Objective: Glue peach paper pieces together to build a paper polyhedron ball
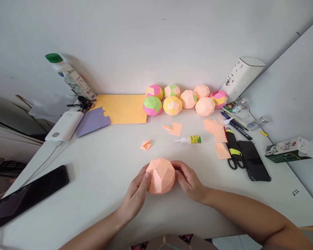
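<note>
A faceted peach paper ball (161, 176) is held between my two hands, low over the near middle of the table. My left hand (138, 187) grips its left side, the thumb lying on the front facets. On the right edge, my right hand (188, 178) is closed with thumb and fingertips against the ball; the far fingertips are partly hidden. Just beyond the ball lies a small folded peach paper piece (146, 144). A glue bottle (194, 139) with a white nozzle rests on its side farther right. Behind it are a square peach paper sheet (176, 129) and a small folded scrap.
Several finished paper balls (172, 105) line the wall. Peach sheets (216, 130), scissors (235, 159), pens (236, 125) and a phone (254, 160) lie right. Yellow card (123, 108), purple paper (93, 121), a white power bank (65, 126) and a long black device (31, 196) lie left.
</note>
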`<state>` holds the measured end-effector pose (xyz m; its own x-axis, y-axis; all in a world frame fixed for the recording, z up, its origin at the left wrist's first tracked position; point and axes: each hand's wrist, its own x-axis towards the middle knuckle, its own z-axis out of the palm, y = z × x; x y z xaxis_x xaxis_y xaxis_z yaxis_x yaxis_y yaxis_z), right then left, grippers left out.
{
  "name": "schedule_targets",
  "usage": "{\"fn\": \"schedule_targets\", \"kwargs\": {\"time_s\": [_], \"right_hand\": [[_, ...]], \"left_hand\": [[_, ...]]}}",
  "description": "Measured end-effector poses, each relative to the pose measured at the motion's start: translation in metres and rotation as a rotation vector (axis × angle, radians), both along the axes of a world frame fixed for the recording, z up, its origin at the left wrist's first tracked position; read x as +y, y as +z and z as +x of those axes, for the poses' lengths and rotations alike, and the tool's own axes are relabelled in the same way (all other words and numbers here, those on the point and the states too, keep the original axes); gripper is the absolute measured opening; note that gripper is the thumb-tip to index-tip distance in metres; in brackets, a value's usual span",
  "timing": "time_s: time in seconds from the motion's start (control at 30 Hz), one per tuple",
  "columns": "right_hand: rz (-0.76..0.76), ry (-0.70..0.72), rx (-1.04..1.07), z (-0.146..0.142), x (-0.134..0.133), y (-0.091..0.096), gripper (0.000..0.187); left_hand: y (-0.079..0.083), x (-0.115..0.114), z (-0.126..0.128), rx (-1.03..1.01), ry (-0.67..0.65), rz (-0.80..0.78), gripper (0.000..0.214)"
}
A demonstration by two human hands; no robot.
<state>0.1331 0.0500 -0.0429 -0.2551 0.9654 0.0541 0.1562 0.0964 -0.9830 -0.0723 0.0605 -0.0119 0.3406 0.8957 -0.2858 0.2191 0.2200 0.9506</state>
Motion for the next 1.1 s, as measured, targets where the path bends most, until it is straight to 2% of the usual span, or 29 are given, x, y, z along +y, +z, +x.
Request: {"fn": "schedule_targets", "kwargs": {"time_s": [0.2, 0.4, 0.63, 0.77, 1.1], "right_hand": [[0.011, -0.007, -0.027, 0.0, 0.001, -0.002, 0.023], [0.031, 0.015, -0.053, 0.001, 0.001, -0.004, 0.022], [-0.049, -0.036, 0.058, -0.002, -0.002, -0.007, 0.01], [-0.102, -0.034, 0.084, -0.003, -0.003, -0.008, 0.014], [-0.079, -0.012, 0.039, -0.001, -0.002, -0.007, 0.019]], "left_hand": [[-0.003, -0.001, -0.002, -0.005, 0.014, -0.019, 0.054], [-0.011, -0.003, -0.004, -0.107, 0.06, -0.082, 0.057], [-0.004, -0.002, -0.004, -0.041, 0.081, -0.123, 0.065], [-0.002, -0.002, -0.003, -0.035, 0.075, -0.117, 0.064], [-0.001, -0.001, -0.003, -0.006, 0.074, -0.124, 0.065]]}}
